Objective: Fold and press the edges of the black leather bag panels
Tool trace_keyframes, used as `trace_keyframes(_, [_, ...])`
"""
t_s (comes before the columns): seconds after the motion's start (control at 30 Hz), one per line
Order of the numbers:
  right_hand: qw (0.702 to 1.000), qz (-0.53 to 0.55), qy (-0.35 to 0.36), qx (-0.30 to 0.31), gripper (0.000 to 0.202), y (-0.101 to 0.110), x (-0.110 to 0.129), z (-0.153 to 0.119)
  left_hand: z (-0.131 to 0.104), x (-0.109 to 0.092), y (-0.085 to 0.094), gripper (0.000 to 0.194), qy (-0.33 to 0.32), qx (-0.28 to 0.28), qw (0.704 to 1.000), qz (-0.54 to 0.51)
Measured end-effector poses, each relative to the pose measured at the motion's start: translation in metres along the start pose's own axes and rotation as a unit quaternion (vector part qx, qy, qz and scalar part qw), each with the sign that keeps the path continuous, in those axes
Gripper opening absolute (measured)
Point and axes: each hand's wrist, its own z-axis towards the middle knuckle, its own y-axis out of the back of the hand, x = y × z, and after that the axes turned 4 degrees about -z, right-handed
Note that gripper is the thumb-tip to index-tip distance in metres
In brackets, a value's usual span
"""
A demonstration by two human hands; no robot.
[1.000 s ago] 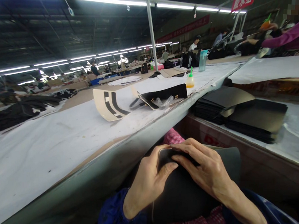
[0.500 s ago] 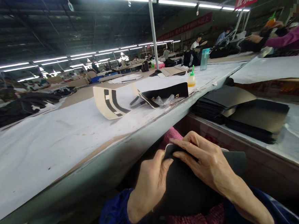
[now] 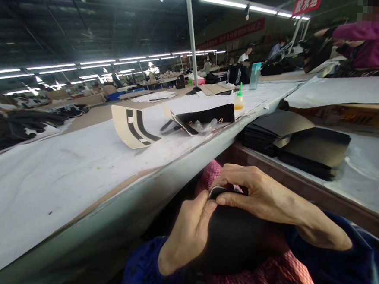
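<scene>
A black sheet panel (image 3: pixel 234 238), leather-like with a pale edge at its corner, lies over my lap on a red checked apron (image 3: pixel 264 279). My left hand (image 3: pixel 188 228) pinches its left corner between thumb and fingers. Just to the right, my right hand (image 3: pixel 254 192) grips the upper edge, thumb on the near side and fingers bent over the far side. Both hands are closed on the panel and almost touch. The fingertips behind the edge are hidden.
The white-covered table (image 3: pixel 77 173) carries a curved cream piece with black strips (image 3: pixel 135 127), a black piece with gold fittings (image 3: pixel 207 115) and a glue bottle (image 3: pixel 239 100). Stacked black panels (image 3: pixel 312 150) sit on the right. A co-worker in a purple sleeve (image 3: pixel 372 40) is beyond.
My right hand has bent its fingers over the panel's edge and turned flatter. The panel's right end has dropped from sight. The view has shifted slightly, and the co-worker's arm has moved.
</scene>
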Motion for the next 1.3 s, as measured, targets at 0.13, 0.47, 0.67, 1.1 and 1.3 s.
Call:
trace_keyframes(0.13, [1.000,-0.013,-0.003,-0.019,0.024,-0.005,0.003,0.002,0.001,-0.003,0.004,0.030,0.009,0.024,1.000,0.004])
trace_keyframes(0.47, [0.978,-0.173,0.017,-0.116,0.043,-0.025,0.007,0.006,0.000,0.006,-0.008,0.027,-0.011,0.016,0.994,0.108])
trace_keyframes(0.67, [0.975,-0.191,-0.047,-0.103,0.048,-0.031,0.003,0.012,0.008,0.004,-0.011,0.035,0.026,0.002,0.994,0.107])
trace_keyframes(1.1, [0.930,-0.307,-0.104,-0.170,0.036,-0.028,-0.058,-0.071,0.010,0.024,0.004,0.025,0.093,-0.059,0.993,-0.041])
trace_keyframes(1.3, [0.934,-0.317,-0.093,-0.138,0.026,-0.041,-0.052,-0.066,0.010,0.026,0.004,0.026,0.103,-0.065,0.992,-0.033])
